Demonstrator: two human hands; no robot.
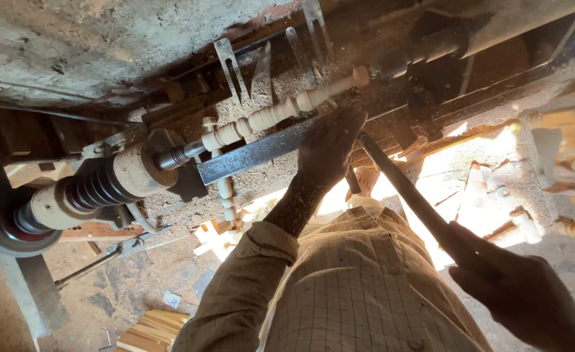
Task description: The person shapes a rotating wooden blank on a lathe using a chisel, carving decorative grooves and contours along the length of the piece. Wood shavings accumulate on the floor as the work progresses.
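The left hand lies flat, fingers stretched out, on the long steel rest of a wood lathe. Its fingertips press the far end of a dark chisel down near the right end of the rest, just below the spindle. It closes around nothing.

The right hand is closed around the near end of the chisel, low by the person's checked shirt. The tool runs in a straight slant from that fist up to the rest.

The spindle is pale wood, turned into beads and coves, and sits between the lathe's drive end on the left and the tail end on the right, parallel to the rest and just behind it. Whether the chisel tip touches it I cannot tell, as the left hand hides the tip.

Sawdust lies thick on the bed behind the spindle, where a few flat metal tools stand. More turned pieces lie at the right, well apart from the hands.
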